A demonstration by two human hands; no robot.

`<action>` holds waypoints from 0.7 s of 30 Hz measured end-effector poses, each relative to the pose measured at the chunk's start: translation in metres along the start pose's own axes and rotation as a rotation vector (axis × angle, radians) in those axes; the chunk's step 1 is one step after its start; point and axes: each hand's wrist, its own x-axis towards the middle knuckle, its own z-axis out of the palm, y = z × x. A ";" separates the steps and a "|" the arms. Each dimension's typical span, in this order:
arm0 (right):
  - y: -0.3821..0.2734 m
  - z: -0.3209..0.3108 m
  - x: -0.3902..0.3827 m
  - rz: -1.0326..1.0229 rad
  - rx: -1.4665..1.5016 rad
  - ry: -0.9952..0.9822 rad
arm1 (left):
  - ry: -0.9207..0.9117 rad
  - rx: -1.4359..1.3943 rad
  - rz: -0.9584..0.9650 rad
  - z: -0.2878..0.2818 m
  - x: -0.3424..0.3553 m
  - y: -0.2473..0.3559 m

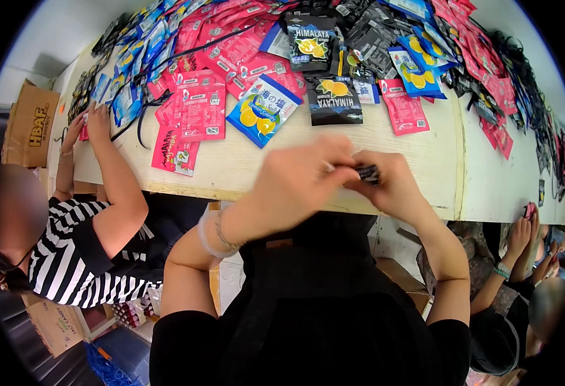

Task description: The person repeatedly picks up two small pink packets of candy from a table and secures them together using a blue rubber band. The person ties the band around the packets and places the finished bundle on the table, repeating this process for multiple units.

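Note:
Just above the table's front edge, my left hand has its fingers pinched together beside a small dark bunched item; it is blurred by motion, and whatever sits in the pinch is hard to make out. My right hand is closed around that dark item. Beyond them lie a blue lemon candy bag, black bags with lemon pictures and pink packets.
Piles of packets and black cords cover the back of the white table. A co-worker in stripes handles a packet at left; others work at right. Cardboard boxes stand at left.

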 end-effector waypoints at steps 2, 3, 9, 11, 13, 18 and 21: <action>0.013 -0.005 -0.006 0.074 0.275 0.096 | 0.094 0.376 0.091 -0.012 0.012 -0.015; 0.007 -0.009 -0.016 0.231 0.657 0.150 | 0.081 0.570 0.055 -0.015 0.008 -0.029; 0.029 0.004 -0.005 0.416 1.305 0.259 | 0.054 1.030 0.019 -0.014 0.003 -0.078; 0.031 0.003 -0.001 0.488 1.319 0.299 | 0.140 0.892 -0.120 -0.014 0.004 -0.065; 0.034 0.004 0.001 0.505 1.295 0.323 | 0.309 0.743 -0.101 -0.018 0.000 -0.050; 0.007 0.011 -0.001 0.194 1.294 0.195 | 0.259 -0.334 -0.124 0.011 -0.012 -0.037; 0.001 0.021 0.001 0.136 1.276 0.188 | -0.013 -0.344 -0.229 0.036 -0.030 -0.024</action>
